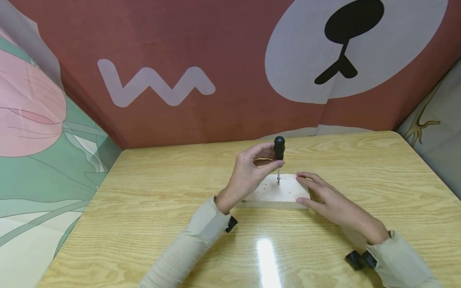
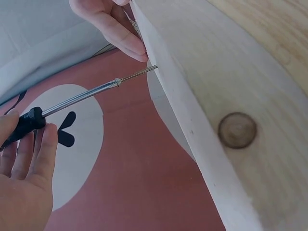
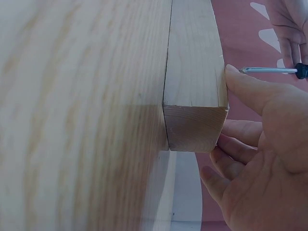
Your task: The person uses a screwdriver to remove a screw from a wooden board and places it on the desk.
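A person's left hand (image 1: 248,168) grips a black-handled screwdriver (image 2: 79,100) above a pale wooden block (image 1: 275,205), thumb and fingertips closed around the grip. The tool stands near upright over the block, its tip meeting the head of a threaded screw (image 2: 139,73) that rises from the block's top face with much of its thread exposed. At the block's right end, the right hand (image 1: 333,202) holds on with the thumb at the near edge and fingers about the end and far side. The block lies flat on a wood-grain table (image 1: 162,216); small dark specks (image 1: 289,192), perhaps holes, dot its top, and a round knot (image 2: 237,130) marks its near side.

The block looks stiff and solid, likely light enough to turn under a twisting load, and its smooth faces may slide on the table beneath. Its ends, clear of the screw, appear the surest place to hold. The screwdriver should prove rigid and easy to lift, best taken by its ridged grip above the block, in line with the shaft. The slim screw is hard but probably prone to lean while it stands so far out of the block.
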The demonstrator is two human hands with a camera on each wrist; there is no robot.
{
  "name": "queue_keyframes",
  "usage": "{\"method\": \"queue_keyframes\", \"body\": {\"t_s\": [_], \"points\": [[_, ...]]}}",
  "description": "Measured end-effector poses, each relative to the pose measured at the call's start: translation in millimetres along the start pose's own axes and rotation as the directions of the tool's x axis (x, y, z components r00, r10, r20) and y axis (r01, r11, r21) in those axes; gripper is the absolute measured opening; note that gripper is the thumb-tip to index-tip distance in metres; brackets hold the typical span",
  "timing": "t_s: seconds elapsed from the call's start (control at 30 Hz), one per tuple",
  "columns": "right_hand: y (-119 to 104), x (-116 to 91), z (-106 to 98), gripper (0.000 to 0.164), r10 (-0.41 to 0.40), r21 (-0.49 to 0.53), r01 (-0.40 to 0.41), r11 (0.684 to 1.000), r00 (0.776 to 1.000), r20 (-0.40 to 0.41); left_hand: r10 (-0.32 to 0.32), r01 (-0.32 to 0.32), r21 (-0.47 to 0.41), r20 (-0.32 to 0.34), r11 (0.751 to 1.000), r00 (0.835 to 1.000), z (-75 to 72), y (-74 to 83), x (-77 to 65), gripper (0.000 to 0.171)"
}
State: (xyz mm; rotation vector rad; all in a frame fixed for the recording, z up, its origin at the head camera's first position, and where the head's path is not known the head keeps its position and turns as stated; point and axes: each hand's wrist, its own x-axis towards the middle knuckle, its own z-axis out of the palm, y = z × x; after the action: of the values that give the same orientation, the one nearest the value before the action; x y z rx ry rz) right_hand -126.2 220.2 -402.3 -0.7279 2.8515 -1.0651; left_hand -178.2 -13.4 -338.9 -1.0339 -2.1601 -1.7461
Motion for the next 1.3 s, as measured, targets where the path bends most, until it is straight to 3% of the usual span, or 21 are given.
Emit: {"method": "queue_keyframes", "body": {"t_s": [0.3, 1.3], "points": [[0.5, 0.4, 0.3, 0.062, -0.007, -0.006, 0.007, 1.0, 1.0, -0.003, 0.004, -0.004, 0.041, -0.014, 0.999, 1.0, 0.5, 0.7, -0.1, 0.035], [2.6, 0.9, 1.6, 0.062, -0.024, -0.003, 0.024, 1.0, 1.0, -0.007, 0.056, -0.054, 0.037, -0.034, 0.998, 0.998, 0.0, -1.1, 0.0, 0.033]]}}
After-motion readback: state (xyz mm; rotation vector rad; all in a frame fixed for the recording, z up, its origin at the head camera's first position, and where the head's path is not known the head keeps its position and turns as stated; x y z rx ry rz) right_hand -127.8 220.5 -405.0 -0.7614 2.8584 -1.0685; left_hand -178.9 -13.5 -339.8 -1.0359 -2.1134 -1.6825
